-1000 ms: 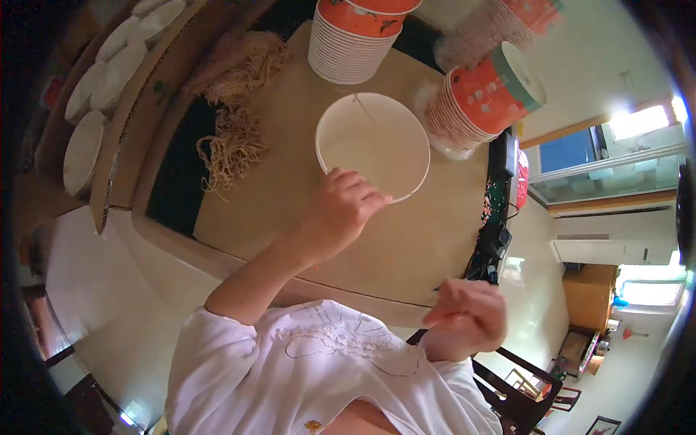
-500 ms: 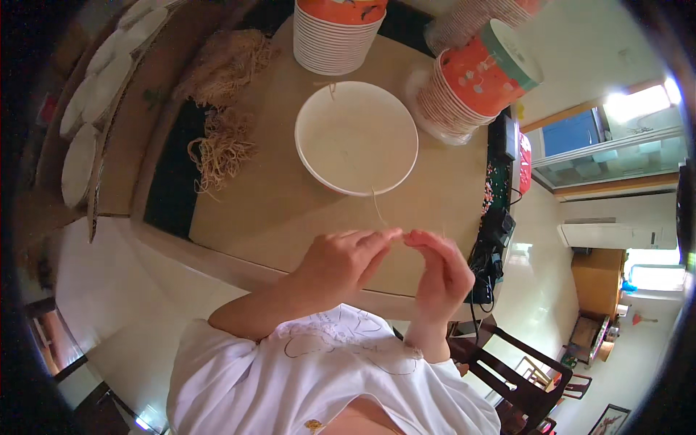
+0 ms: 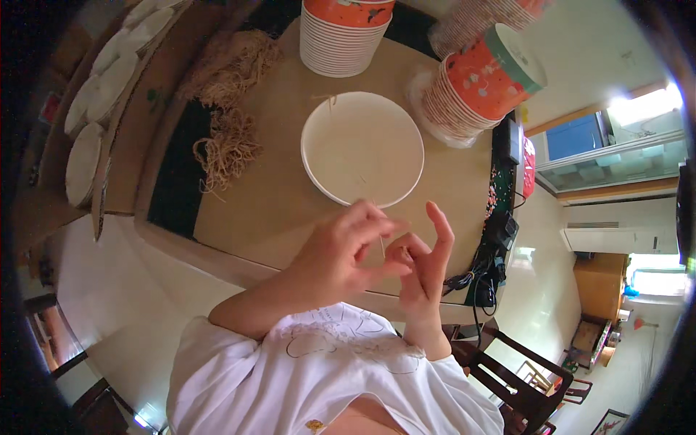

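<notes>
A white paper bucket stands mouth-up in the middle of the table, with a short piece of tan string on its far rim. Just in front of its near rim are both my hands, close together. My left hand is slightly blurred, its thumb and forefinger spread apart. My right hand has one finger raised, while its thumb and another finger pinch together. A thin pale strand shows between the hands, seemingly running to the right hand's pinch; its ends are hidden.
Tangled tan strings lie on the table's left. Nested orange-and-white buckets stand at the back, with another stack lying tilted at the right. Black cables line the right edge. A cardboard box with white round containers is far left.
My hands have come apart from their fingertip-to-fingertip contact, and the right forefinger has lifted. The strand that ran from the bucket's near rim no longer shows there. The view has shifted slightly.
</notes>
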`<move>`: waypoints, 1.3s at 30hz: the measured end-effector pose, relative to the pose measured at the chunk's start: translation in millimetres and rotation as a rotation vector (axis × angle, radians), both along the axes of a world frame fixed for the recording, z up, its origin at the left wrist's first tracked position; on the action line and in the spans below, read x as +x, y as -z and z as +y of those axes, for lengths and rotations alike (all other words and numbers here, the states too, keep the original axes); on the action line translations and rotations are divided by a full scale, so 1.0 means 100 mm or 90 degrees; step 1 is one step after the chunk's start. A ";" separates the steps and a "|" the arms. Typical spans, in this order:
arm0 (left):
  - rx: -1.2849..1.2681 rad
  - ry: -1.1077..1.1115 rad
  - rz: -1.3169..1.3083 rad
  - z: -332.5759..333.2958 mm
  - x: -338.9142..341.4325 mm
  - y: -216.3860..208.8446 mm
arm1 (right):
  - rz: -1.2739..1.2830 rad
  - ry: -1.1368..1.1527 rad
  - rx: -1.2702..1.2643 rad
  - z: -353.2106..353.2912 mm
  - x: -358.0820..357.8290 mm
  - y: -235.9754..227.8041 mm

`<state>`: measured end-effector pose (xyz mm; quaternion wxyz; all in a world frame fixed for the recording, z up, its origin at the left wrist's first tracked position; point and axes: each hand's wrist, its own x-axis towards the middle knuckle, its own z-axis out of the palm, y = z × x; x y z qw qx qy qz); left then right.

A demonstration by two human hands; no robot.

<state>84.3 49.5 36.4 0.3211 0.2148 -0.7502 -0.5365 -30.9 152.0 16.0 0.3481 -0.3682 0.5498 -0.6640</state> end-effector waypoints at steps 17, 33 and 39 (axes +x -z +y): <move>-0.150 -0.032 -0.068 0.04 -0.05 0.21 | 0.111 0.045 0.057 0.06 0.01 0.16; -0.134 0.012 -0.097 -0.03 -0.06 0.12 | 0.008 0.158 0.044 0.04 -0.02 0.21; -0.081 0.020 -0.061 0.06 -0.13 0.18 | 0.112 0.144 -0.054 0.03 0.02 0.24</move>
